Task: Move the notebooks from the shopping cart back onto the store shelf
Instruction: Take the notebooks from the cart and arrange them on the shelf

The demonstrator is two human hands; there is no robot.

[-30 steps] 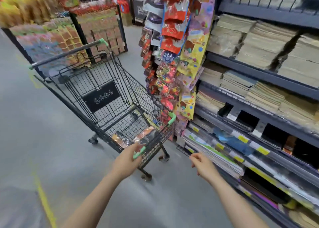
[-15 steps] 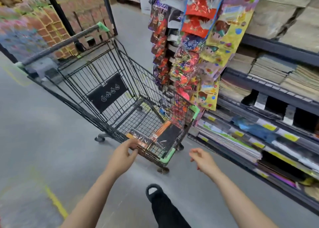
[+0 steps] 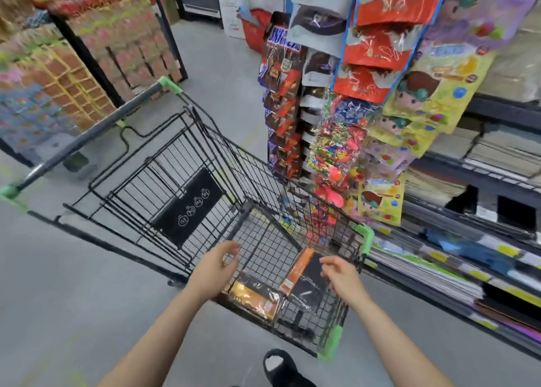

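Reach phase, before pickup. Left hand (image 3: 215, 265) hovers over the shopping cart (image 3: 205, 158) basket, fingers spread and empty. Two wrapped notebooks lie on the cart floor: a gold-and-black notebook (image 3: 254, 297) and, just beside it, an orange-spined black notebook (image 3: 304, 278). Right hand (image 3: 341, 272), fingers loosely curled and empty, hangs above the latter. Next move, by judgement: lower, grip one cover, carry it right to the store shelf (image 3: 468, 275).

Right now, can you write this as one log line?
left hand: open, over cart | right hand: open, above notebooks | notebooks: in cart
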